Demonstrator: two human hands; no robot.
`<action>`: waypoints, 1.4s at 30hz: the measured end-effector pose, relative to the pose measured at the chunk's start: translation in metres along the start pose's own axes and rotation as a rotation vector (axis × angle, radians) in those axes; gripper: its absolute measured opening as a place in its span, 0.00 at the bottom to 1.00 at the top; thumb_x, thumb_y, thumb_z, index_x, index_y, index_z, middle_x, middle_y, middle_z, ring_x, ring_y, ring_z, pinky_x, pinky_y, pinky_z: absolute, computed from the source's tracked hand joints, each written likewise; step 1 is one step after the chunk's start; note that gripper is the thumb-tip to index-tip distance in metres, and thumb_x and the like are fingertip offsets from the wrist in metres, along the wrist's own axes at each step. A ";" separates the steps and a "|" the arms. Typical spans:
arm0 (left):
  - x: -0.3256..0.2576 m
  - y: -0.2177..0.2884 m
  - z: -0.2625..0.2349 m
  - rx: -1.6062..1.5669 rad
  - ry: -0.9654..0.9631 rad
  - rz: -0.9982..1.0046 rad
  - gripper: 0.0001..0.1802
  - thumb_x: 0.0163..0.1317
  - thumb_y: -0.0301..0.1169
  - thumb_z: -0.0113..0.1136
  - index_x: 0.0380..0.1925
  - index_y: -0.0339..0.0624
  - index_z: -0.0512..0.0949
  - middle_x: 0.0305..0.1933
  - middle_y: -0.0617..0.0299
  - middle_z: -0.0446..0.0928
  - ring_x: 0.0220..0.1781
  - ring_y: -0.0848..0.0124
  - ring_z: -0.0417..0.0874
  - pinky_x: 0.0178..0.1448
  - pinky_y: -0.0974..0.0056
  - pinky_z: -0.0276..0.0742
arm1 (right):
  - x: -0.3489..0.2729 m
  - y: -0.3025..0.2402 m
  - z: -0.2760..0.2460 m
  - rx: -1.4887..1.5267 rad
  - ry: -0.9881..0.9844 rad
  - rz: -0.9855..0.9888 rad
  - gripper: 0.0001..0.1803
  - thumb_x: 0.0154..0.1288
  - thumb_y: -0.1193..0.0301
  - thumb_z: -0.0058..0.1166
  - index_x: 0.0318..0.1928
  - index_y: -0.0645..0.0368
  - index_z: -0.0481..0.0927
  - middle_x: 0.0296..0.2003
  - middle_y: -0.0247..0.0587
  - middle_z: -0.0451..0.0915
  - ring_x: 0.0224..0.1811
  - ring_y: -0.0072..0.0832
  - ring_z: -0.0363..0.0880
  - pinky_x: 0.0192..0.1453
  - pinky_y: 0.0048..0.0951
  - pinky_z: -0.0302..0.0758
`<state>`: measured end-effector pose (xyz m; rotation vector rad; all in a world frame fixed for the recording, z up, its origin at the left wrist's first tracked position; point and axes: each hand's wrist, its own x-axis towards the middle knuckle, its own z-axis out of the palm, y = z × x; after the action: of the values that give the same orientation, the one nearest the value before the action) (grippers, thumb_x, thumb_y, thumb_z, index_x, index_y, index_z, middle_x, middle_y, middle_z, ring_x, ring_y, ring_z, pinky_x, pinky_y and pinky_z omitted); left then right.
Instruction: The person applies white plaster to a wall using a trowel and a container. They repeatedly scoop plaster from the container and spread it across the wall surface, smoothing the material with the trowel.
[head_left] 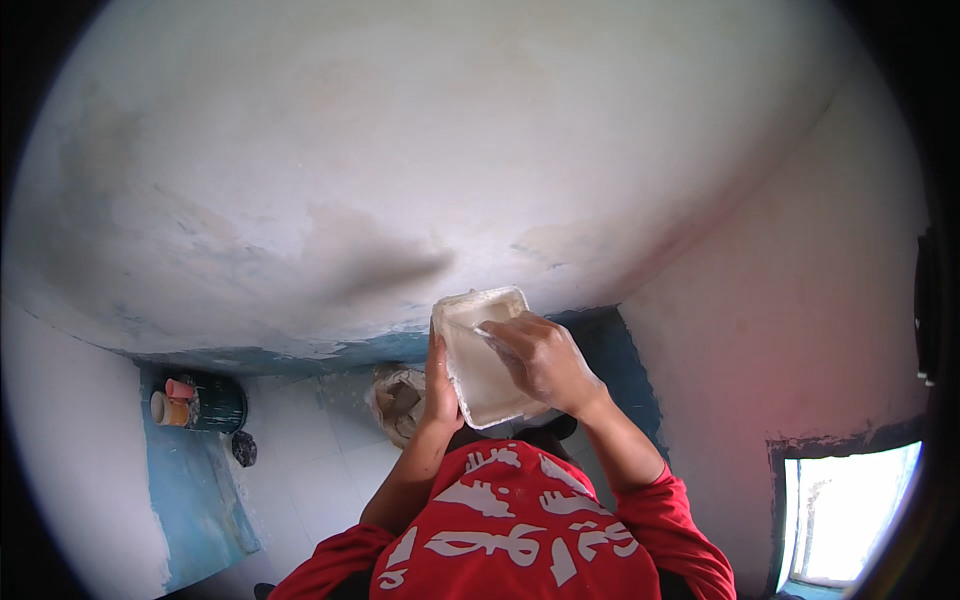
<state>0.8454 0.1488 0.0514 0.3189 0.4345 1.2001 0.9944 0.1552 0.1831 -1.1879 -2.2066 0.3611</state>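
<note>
My left hand (441, 388) grips the tray (500, 418) by its side, probably for steadiness; right hand (541, 362) curls over it, can't tell if holding anything.

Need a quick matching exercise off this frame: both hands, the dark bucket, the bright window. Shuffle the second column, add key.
Things:
1. Left hand
2. Right hand
3. Dark bucket
4. Bright window

Places:
A. Lower right of the picture
B. Over the inside of the white tray
C. Next to a pink container
D. At the tray's left side

Pairs: 1-D, 2-B, 3-C, 4-A
</note>
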 end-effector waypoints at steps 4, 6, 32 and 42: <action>-0.002 0.001 0.007 0.115 0.041 -0.002 0.36 0.67 0.60 0.40 0.65 0.47 0.60 0.61 0.57 0.69 0.62 0.62 0.72 0.63 0.55 0.70 | -0.003 -0.003 -0.005 -0.024 0.078 0.092 0.22 0.43 0.84 0.55 0.45 0.64 0.78 0.31 0.51 0.77 0.35 0.49 0.77 0.39 0.41 0.75; -0.002 0.001 0.007 0.119 0.042 0.004 0.36 0.67 0.60 0.40 0.66 0.48 0.60 0.61 0.57 0.69 0.61 0.63 0.72 0.63 0.55 0.70 | -0.002 -0.008 -0.007 -0.030 0.111 0.119 0.22 0.43 0.84 0.55 0.45 0.64 0.78 0.30 0.51 0.77 0.34 0.49 0.76 0.39 0.41 0.75; -0.002 0.003 0.013 0.149 0.046 0.071 0.34 0.70 0.56 0.37 0.67 0.47 0.57 0.64 0.57 0.67 0.63 0.62 0.71 0.64 0.54 0.69 | 0.027 -0.006 -0.044 0.011 0.037 0.051 0.18 0.48 0.80 0.58 0.44 0.65 0.80 0.29 0.49 0.79 0.29 0.44 0.76 0.36 0.35 0.74; -0.002 0.000 0.010 0.155 0.072 0.071 0.34 0.70 0.55 0.39 0.67 0.45 0.58 0.64 0.55 0.67 0.63 0.61 0.71 0.65 0.55 0.69 | 0.011 0.048 -0.013 0.390 0.239 0.133 0.13 0.57 0.77 0.58 0.44 0.64 0.81 0.38 0.49 0.83 0.38 0.36 0.82 0.45 0.29 0.75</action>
<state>0.8496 0.1473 0.0610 0.4281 0.5849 1.2524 1.0299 0.1908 0.1734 -1.0990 -1.7574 0.6365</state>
